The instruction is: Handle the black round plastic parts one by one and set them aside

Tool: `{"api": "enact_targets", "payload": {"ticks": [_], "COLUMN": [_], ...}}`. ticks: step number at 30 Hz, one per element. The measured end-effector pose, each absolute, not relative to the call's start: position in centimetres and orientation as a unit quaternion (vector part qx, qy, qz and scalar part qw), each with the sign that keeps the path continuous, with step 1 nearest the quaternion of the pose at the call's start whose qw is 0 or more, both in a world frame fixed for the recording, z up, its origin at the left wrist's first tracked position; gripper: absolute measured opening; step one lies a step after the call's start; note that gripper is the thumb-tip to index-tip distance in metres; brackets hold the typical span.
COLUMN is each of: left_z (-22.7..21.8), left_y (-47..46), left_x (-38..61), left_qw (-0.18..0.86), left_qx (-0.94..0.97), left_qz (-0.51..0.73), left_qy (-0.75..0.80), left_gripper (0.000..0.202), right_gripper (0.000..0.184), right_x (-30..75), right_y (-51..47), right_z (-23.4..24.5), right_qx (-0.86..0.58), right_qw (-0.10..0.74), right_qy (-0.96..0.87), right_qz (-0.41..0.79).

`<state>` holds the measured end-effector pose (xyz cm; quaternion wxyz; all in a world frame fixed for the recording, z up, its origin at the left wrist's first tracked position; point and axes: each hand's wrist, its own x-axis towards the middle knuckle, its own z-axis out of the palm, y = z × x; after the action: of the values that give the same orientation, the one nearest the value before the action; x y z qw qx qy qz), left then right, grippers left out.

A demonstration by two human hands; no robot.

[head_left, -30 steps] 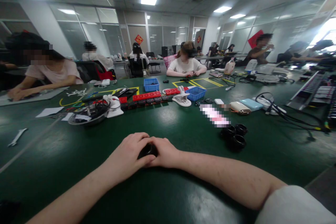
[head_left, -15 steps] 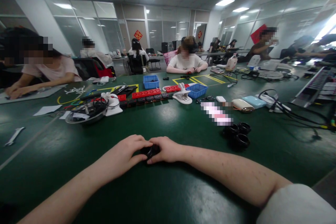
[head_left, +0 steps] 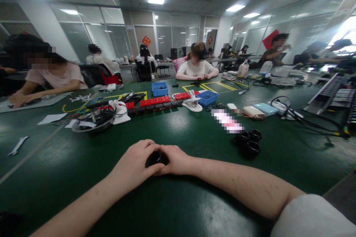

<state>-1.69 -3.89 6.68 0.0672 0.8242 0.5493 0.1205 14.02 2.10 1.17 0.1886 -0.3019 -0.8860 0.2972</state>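
Observation:
Both my hands are wrapped round a small black ring-shaped part (head_left: 157,157) at the middle front of the green table. My left hand (head_left: 136,161) grips it from the left, thumb low and fingers over the far side. From the right, my right hand (head_left: 175,160) closes on the same part, and the fingertips of both hands meet. Much of the part is hidden by the fingers. Three similar black rings (head_left: 252,148) stand close together on the table to the right, beyond my right forearm.
Ahead are a metal bowl of cables (head_left: 93,127), red block-like pieces (head_left: 155,100), a white clamp stand (head_left: 192,103) and blue bins (head_left: 207,98). A wrench (head_left: 18,146) lies at left. Power banks (head_left: 254,113) and cables (head_left: 302,118) are at right. Co-workers sit around the table.
My left hand has shifted slightly right, its thumb now meeting the right hand's below the black part. The part's round opening shows more clearly. The view has tilted slightly.

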Motion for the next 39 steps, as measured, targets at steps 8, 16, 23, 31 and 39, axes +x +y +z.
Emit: {"api": "enact_targets", "payload": {"ticks": [8, 16, 23, 31, 39], "left_z": [6.9, 7.4, 6.3, 6.2, 7.3], "left_y": [-2.6, -2.7, -4.1, -3.8, -3.3], "left_x": [-3.9, -2.9, -0.4, -1.9, -3.1], "left_qw": [0.213, 0.193, 0.043, 0.043, 0.156], "left_qx": [0.862, 0.853, 0.785, 0.822, 0.859], "left_qz": [0.081, 0.082, 0.066, 0.097, 0.052], "left_qy": [0.452, 0.478, 0.614, 0.559, 0.485], "left_gripper": [0.041, 0.037, 0.024, 0.039, 0.036], "right_gripper": [0.056, 0.043, 0.046, 0.062, 0.038], "right_x": [14.8, 14.7, 13.5, 14.2, 14.5], "right_y": [3.9, 4.5, 2.3, 2.3, 4.0], "right_z": [2.0, 1.5, 1.2, 1.7, 1.6], "right_qx": [-0.215, -0.229, -0.348, -0.256, -0.229], "right_qw": [0.099, 0.071, 0.139, 0.158, 0.082], "right_qy": [-0.904, -0.894, -0.882, -0.902, -0.907], "right_qz": [0.354, 0.378, 0.285, 0.311, 0.344]}}
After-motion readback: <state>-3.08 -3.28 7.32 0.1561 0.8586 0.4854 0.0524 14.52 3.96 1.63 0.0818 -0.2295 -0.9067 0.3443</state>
